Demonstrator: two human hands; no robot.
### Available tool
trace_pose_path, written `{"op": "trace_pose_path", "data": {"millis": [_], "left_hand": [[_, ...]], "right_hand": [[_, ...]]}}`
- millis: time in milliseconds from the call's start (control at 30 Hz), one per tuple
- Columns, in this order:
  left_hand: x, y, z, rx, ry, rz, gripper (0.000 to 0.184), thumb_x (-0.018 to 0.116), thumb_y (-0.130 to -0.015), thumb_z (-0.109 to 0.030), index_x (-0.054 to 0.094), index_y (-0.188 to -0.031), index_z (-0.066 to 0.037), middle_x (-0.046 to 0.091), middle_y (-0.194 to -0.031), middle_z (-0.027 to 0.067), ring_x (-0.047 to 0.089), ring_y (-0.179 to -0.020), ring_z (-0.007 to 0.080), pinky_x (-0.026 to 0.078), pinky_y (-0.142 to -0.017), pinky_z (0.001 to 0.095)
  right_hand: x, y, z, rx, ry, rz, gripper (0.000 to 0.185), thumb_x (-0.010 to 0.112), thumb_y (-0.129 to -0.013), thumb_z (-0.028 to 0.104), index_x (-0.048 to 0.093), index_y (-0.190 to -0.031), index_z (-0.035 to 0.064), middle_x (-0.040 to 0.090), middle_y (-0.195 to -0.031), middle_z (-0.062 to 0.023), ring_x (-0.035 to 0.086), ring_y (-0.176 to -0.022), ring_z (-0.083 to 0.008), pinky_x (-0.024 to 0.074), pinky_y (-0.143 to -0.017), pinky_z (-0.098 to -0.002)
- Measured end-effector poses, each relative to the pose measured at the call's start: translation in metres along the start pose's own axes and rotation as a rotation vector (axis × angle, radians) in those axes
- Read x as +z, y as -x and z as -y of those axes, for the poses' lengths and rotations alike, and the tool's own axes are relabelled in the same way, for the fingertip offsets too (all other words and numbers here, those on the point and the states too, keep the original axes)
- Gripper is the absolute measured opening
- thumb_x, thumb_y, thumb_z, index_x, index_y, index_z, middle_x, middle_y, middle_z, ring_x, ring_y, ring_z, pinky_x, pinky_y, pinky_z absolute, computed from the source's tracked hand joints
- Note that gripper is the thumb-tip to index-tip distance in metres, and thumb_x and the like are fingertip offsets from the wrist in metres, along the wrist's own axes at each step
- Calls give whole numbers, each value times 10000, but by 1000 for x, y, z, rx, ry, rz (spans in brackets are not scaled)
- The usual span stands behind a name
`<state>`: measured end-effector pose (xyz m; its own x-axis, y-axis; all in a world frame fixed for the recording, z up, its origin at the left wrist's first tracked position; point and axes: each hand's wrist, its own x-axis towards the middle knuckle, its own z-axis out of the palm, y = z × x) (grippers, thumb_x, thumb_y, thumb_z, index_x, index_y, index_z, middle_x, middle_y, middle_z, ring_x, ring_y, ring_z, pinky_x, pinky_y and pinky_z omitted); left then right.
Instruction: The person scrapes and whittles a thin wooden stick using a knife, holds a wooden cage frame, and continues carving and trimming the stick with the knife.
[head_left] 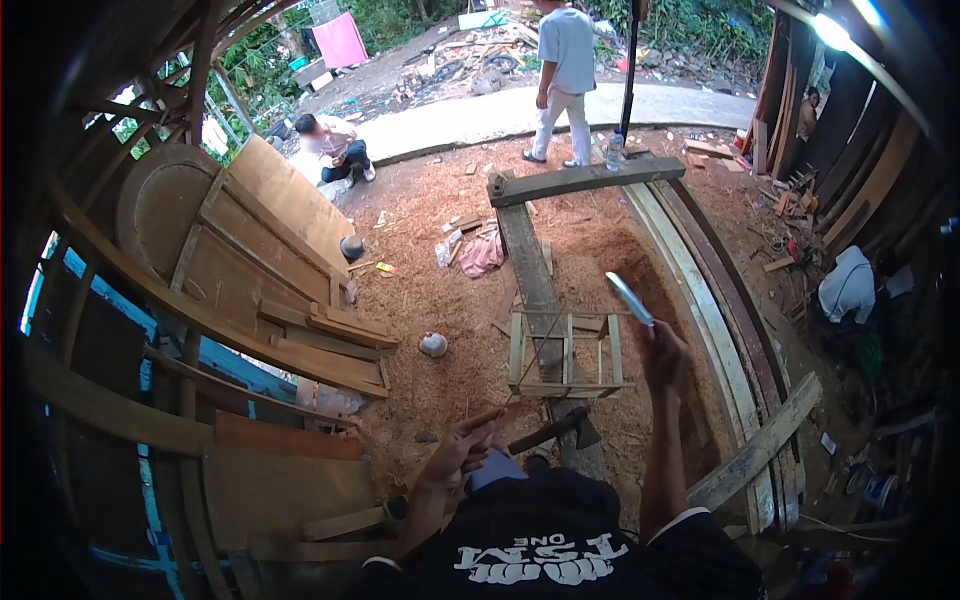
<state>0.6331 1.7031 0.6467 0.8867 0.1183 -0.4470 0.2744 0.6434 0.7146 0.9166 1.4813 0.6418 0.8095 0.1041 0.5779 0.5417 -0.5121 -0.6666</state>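
Note:
My right hand [668,358] is raised and closed around the handle of a knife [628,297], whose broad, shiny blade points up and to the left. Lower and to the left, my left hand [460,462] is closed on a short brown wooden stick [482,420] that juts out toward the right. Ahead of my hands, a small open wooden frame [568,352] made of thin slats rests on a long plank [527,250]. Nearer to me, a hatchet [560,428] with a dark head lies across the same plank.
Long boards [700,300] run along the right, under a crossbeam [590,180] bearing a plastic bottle [614,150]. Wooden panels [170,220] lean at left. Shavings cover the ground. One person [335,150] squats far left; another person [566,70] stands near the path [450,125].

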Motion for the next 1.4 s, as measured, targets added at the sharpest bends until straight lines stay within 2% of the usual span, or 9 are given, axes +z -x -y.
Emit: {"op": "trace_pose_path", "data": {"millis": [367, 500, 733, 967, 1067, 1133, 1167, 1233, 1400], "left_hand": [[59, -22, -11, -45, 8, 70, 386, 492, -1035, -154, 504, -1417, -104, 320, -622, -103, 251, -463, -12, 206, -376, 172], [45, -7, 6, 48, -49, 86, 390, 500, -1035, -153, 499, -1415, -66, 330, -631, -91, 251, -478, -7, 212, -407, 173], [46, -52, 30, 217, -246, -79, 377, 556, -997, -103, 551, -1371, -60, 476, -710, -69, 348, -557, 3, 290, -464, 189], [71, -46, 32, -26, -142, -27, 157, 558, -974, -98, 654, -1096, -72, 555, -793, -60, 418, -615, -6, 279, -464, 173], [76, -57, 44, -99, -194, -177, 304, 539, -993, -115, 611, -1285, -73, 511, -719, -68, 355, -523, -4, 238, -418, 179], [77, -49, 35, -53, -145, 38, 397, 524, -1011, -121, 519, -1406, -84, 411, -648, -85, 281, -467, 1, 222, -403, 178], [84, -35, 26, -57, -158, 65, 391, 522, -1014, -122, 522, -1403, -87, 390, -642, -88, 272, -463, 1, 220, -403, 176], [68, -19, 38, -32, -129, 162, 394, 495, -1031, -140, 501, -1424, -107, 316, -638, -103, 242, -465, 5, 225, -405, 177], [58, -36, 44, 54, -112, -78, 421, 474, -1034, -149, 464, -1455, -131, 322, -657, -99, 270, -502, 5, 239, -418, 178]], "right_hand": [[14, 64, 30, -405, -266, 263, 188, 773, -813, 233, 696, -800, 62, 601, -585, -49, 605, -515, -178, 470, -493, -318], [-20, 18, -49, 152, 19, -5, 137, 706, -838, 223, 678, -817, 91, 538, -592, -109, 548, -502, -250, 412, -481, -364], [-4, 89, 28, -212, -275, 285, 152, 739, -800, 197, 706, -828, 51, 610, -602, -82, 621, -513, -192, 468, -502, -323], [-11, 97, 30, -355, -304, 354, 322, 845, -696, 368, 708, -788, 91, 631, -612, -28, 609, -517, -206, 451, -507, -325], [-29, 79, 23, -417, -238, 390, 286, 831, -721, 337, 700, -782, 90, 622, -609, -20, 608, -528, -205, 446, -513, -332], [-23, 78, -21, -310, -138, 276, 214, 743, -817, 252, 639, -706, 101, 575, -583, -60, 566, -510, -253, 423, -507, -364], [-22, 60, -47, -236, -85, -87, 283, 695, -877, 275, 607, -682, 90, 540, -548, -85, 499, -456, -232, 386, -475, -377], [-63, 20, -71, 186, 174, -1, 287, 660, -919, 283, 637, -731, 68, 509, -518, -82, 442, -432, -181, 353, -449, -360], [-70, 33, -46, 14, 37, 114, 161, 712, -877, 275, 706, -859, 115, 578, -568, -106, 567, -465, -211, 431, -472, -365]]}}
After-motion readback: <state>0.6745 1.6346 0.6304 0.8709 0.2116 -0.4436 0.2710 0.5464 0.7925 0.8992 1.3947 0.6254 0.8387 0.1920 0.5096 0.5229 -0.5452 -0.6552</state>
